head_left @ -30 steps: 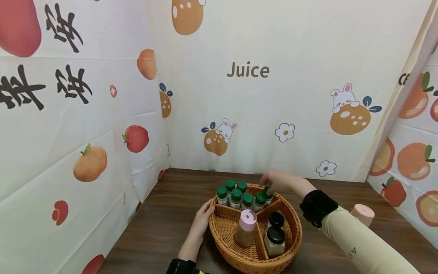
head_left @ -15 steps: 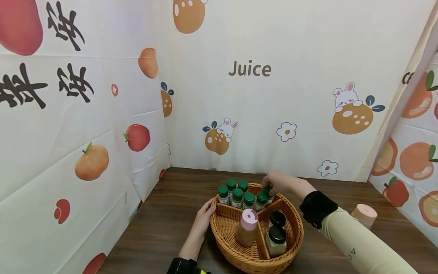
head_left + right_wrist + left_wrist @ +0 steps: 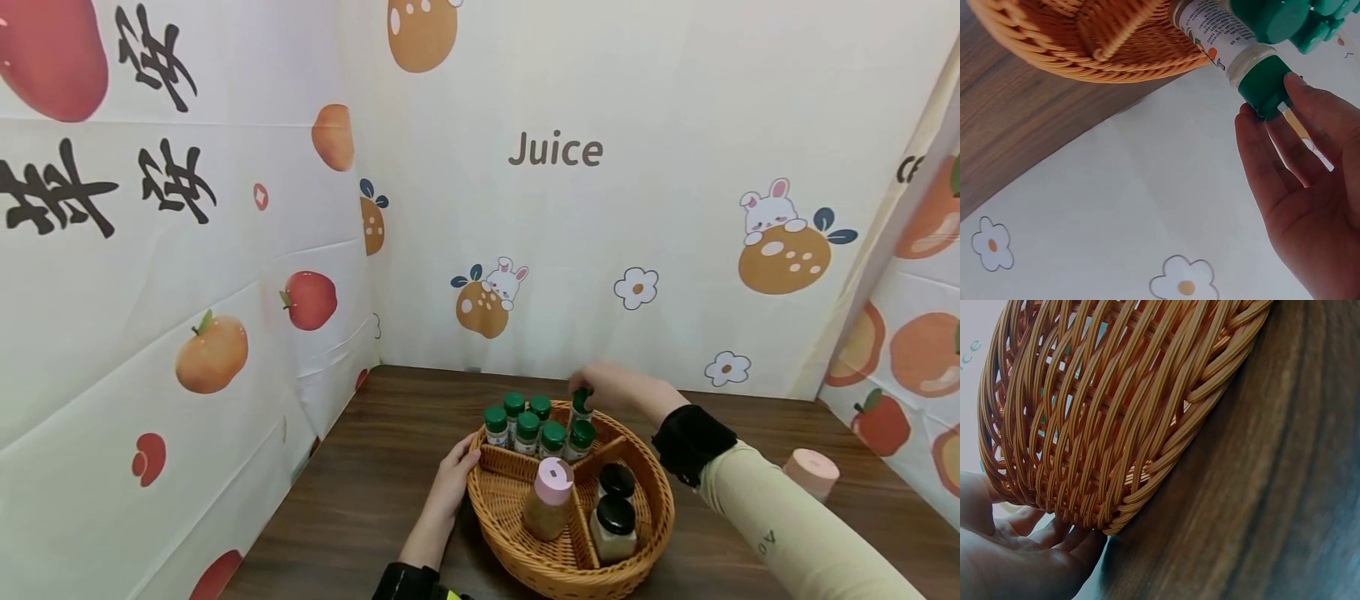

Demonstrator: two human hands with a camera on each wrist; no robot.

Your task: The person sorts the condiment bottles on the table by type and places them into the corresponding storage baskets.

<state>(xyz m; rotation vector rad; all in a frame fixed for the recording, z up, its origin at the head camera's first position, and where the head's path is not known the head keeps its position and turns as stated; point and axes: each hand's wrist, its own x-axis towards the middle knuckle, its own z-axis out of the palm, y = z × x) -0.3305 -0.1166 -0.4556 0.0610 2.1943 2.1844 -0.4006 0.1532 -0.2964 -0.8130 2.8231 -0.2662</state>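
Observation:
A round wicker basket point(image 3: 570, 583) with dividers stands on the table. My right hand point(image 3: 618, 390) pinches the green cap of a spice jar point(image 3: 580, 411) at the basket's back; in the right wrist view this jar point(image 3: 1219, 34) shows a white printed label, with thumb and fingers on its cap. Several other green-capped spice jars point(image 3: 528, 427) stand grouped in the back compartment. My left hand point(image 3: 448, 485) grips the basket's left side, thumb at the rim; in the left wrist view its fingers point(image 3: 1054, 534) curl against the woven wall.
A bottle with a pink cap point(image 3: 547, 508) stands in the left compartment. Two black-capped jars point(image 3: 615, 529) are in the right one. A pale pink lidded object point(image 3: 812, 472) stands on the wooden table point(image 3: 337, 517), partly behind the right sleeve. Printed cloth walls surround the table.
My right hand has raised the spice jar a little and shifted it left and back relative to its neighbours. The left hand keeps its place on the basket. The head view has turned slightly.

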